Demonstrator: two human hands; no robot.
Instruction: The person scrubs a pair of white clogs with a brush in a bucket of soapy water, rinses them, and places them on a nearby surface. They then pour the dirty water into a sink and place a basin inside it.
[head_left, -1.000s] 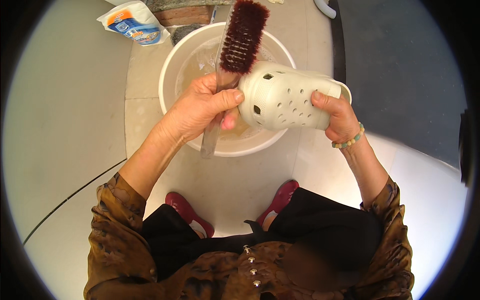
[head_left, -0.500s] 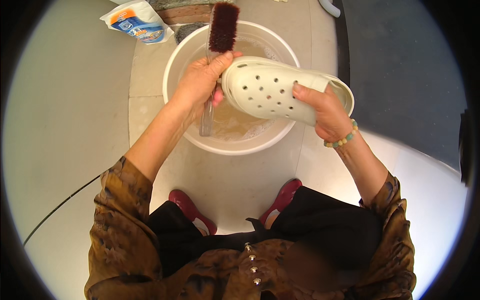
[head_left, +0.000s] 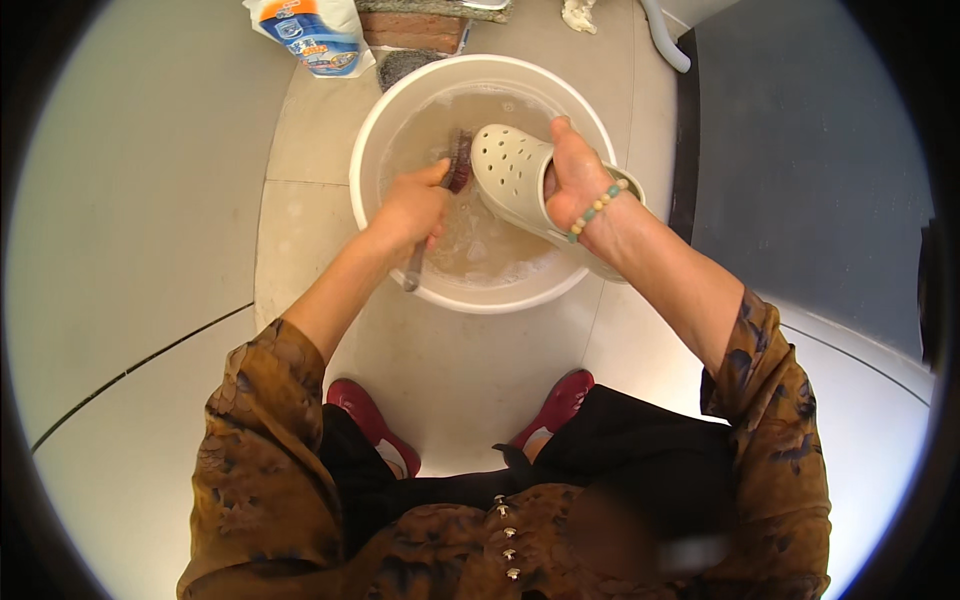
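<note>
My left hand is closed round the clear handle of a scrubbing brush with dark red bristles. The bristles face right, close to the toe of a cream clog with holes in its upper. With fingers inside the clog's opening and the thumb pointing up outside, my right hand holds the clog tilted, toe to the left. Both are above a white basin of cloudy, sudsy water. Whether the bristles touch the toe I cannot tell.
A white, blue and orange pouch stands beyond the basin at the left, beside a grey scouring pad and reddish bricks. At the far right are a crumpled pale scrap, a grey hose and a dark panel.
My right hand has shifted its grip into the clog's opening and lowered it over the water. My left hand has turned the brush so its bristles face the toe.
</note>
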